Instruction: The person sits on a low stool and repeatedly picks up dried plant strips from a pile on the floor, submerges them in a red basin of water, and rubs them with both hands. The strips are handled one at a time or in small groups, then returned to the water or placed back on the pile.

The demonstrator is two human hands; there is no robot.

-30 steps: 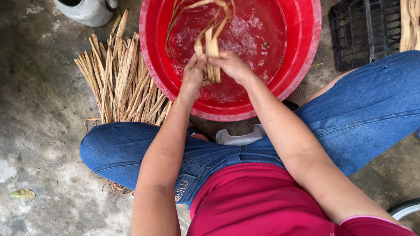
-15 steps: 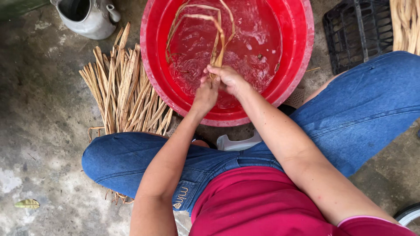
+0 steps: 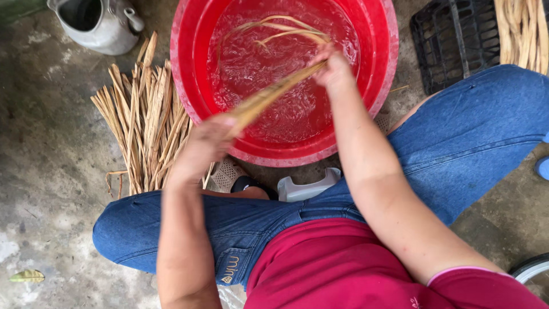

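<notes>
One round red plastic basin [image 3: 189, 86] filled with water is seen, and one bunch of wet tan fibre strips [image 3: 274, 91] is stretched across it between two hands. The left hand [image 3: 203, 146] is closed around the near end of the bunch, just over the basin's near rim; its outline is blurred, so the exact finger positions cannot be told. The right hand [image 3: 334, 68] is closed on the same bunch farther along, above the water. Beyond the right hand the loose ends of the strips are fanned out and curled over the water surface.

One pile of dry tan strips [image 3: 143, 120] is laid on the concrete floor [image 3: 51, 171], just outside the left hand. One grey metal kettle [image 3: 94, 20] is stood beyond that pile, well apart from the left hand. One black plastic crate [image 3: 457, 40] is set outside the right hand, with a second bundle of tan strips [image 3: 523, 31] beside it. One low grey plastic stool [image 3: 306, 189] is partly seen below the hands, between the knees in blue jeans.
</notes>
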